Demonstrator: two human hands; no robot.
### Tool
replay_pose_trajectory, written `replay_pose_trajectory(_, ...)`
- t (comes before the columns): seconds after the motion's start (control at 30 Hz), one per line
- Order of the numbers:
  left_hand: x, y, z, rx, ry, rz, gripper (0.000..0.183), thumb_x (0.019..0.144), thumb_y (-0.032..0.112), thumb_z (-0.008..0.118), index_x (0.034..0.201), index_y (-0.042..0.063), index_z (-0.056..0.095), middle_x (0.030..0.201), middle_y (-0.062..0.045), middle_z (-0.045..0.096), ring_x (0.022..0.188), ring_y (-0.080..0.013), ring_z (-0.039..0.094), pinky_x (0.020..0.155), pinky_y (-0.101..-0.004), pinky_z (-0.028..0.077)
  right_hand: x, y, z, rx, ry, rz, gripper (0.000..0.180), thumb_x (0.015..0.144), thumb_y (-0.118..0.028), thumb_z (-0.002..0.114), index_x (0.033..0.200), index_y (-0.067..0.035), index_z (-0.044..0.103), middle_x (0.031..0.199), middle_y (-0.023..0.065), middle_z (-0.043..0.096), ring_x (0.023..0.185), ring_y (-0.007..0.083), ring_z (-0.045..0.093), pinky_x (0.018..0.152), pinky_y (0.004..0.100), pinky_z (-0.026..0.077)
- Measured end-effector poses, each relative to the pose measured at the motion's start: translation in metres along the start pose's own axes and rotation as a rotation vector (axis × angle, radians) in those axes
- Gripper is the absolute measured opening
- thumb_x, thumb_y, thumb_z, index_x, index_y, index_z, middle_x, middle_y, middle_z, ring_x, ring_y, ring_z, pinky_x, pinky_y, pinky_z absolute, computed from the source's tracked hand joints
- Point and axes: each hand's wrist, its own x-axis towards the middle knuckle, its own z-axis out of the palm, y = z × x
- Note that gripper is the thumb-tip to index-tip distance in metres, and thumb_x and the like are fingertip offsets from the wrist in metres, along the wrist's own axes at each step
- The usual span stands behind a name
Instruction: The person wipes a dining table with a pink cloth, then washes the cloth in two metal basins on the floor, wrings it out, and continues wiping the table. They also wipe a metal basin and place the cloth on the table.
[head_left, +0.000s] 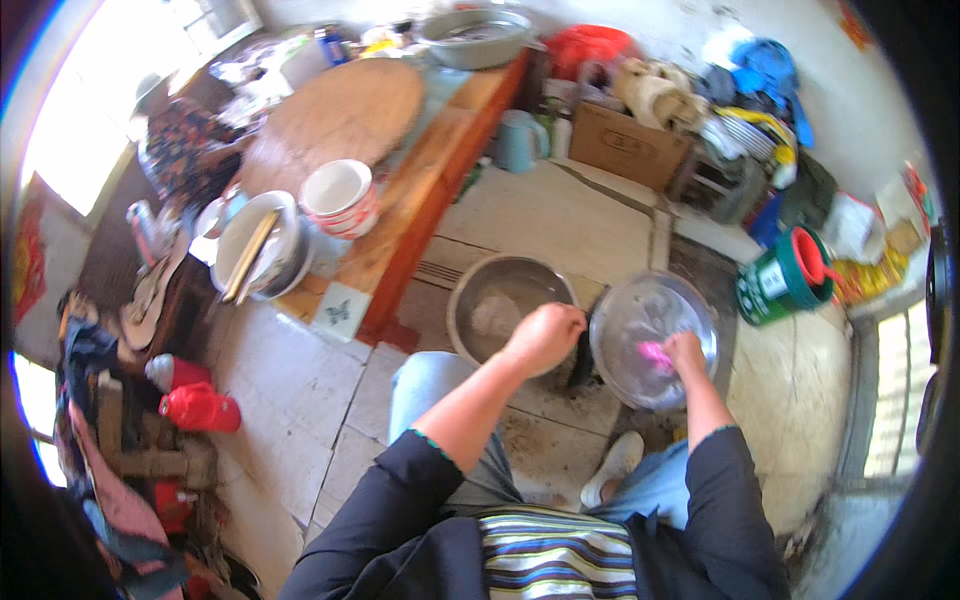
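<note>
Two metal basins are on the floor in front of me. My right hand (686, 352) is closed on a pink cloth or scrubber (655, 355) inside the shiny right basin (611, 375). Over the right rim of the left basin (459, 330), which holds cloudy water, is my left hand (547, 337). Its fingers are curled, and I cannot tell whether they hold anything. A dark object, partly hidden, stands between the two basins.
A wooden table (420, 217) at the upper left bears stacked bowls (341, 199), a basin with chopsticks (259, 247) and a round board (337, 112). A person (184, 146) sits behind it. Right of the basins is a green bucket (772, 289); red flasks (199, 407) stand left.
</note>
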Motion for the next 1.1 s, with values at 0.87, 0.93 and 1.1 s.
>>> replay_pose_trajectory(0.87,0.007,-0.004,0.013,0.033,-0.020,-0.002,0.013,0.087,0.010,0.061,0.095,0.003,0.069,0.088,-0.018,0.068,0.085,-0.0373,0.066,0.074,-0.0436,0.053,0.025,0.006,-0.032,1.373,-0.307,0.411,0.013,0.098,-0.010,0.062,0.108,-0.003,0.062,0.072,-0.0013,0.049,0.055,0.0089,0.047,0.047,0.0220,0.044)
replay_pose_trajectory(0.93,0.009,0.003,0.015,0.027,-0.034,-0.019,0.014,0.087,0.011,0.061,0.096,0.003,0.068,0.088,-0.017,0.068,0.087,-0.0369,0.065,0.074,-0.0440,0.053,0.022,0.007,-0.033,1.200,-0.265,0.315,0.012,0.097,-0.009,0.062,0.109,-0.004,0.063,0.072,-0.0011,0.050,0.056,0.0091,0.049,0.048,0.0225,0.046)
replay_pose_trajectory(1.1,0.011,-0.001,0.019,0.025,-0.045,-0.021,0.013,0.086,0.010,0.061,0.094,0.002,0.068,0.089,-0.018,0.068,0.088,-0.0376,0.065,0.075,-0.0440,0.052,0.015,-0.006,-0.031,0.869,-0.145,0.196,0.021,0.096,-0.003,0.057,0.115,-0.007,0.064,0.086,0.0052,0.066,0.062,0.0122,0.059,0.052,0.0277,0.054)
